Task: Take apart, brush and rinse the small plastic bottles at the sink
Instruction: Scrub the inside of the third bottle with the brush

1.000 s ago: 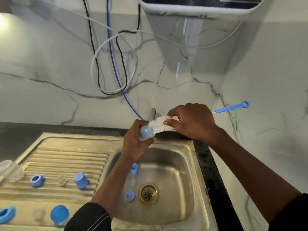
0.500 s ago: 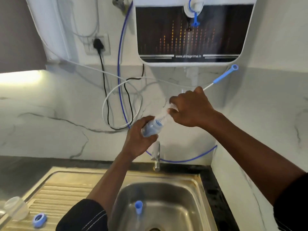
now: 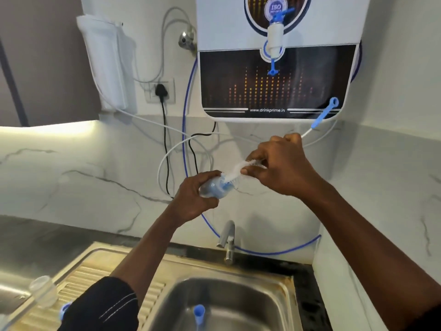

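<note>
Left hand (image 3: 193, 199) was clenched round the small bottle (image 3: 213, 187), held in the air above and just left of the tap (image 3: 228, 240). Bottle lay roughly on its side, mouth pointing up-right. Right hand (image 3: 284, 168) was above and right of the tap, fingers pinching the brush (image 3: 235, 172) on its white bristle section. Bristle tip sat at the bottle mouth; how deep, couldn't tell, too blurred. Brush's blue handle (image 3: 324, 113) stuck out past the right hand, well above and right of the tap.

Sink (image 3: 257, 295) sat directly below the tap. A blue tube-like piece (image 3: 199, 311) stood in the basin, below and slightly left of the tap. A clear bottle (image 3: 44, 292) lay on the drainboard (image 3: 78, 283), well left of and below the tap, with a blue ring (image 3: 64, 309) near it, partly hidden by the left sleeve (image 3: 105, 304). Water purifier (image 3: 274, 87) hung on the wall high above the tap.
</note>
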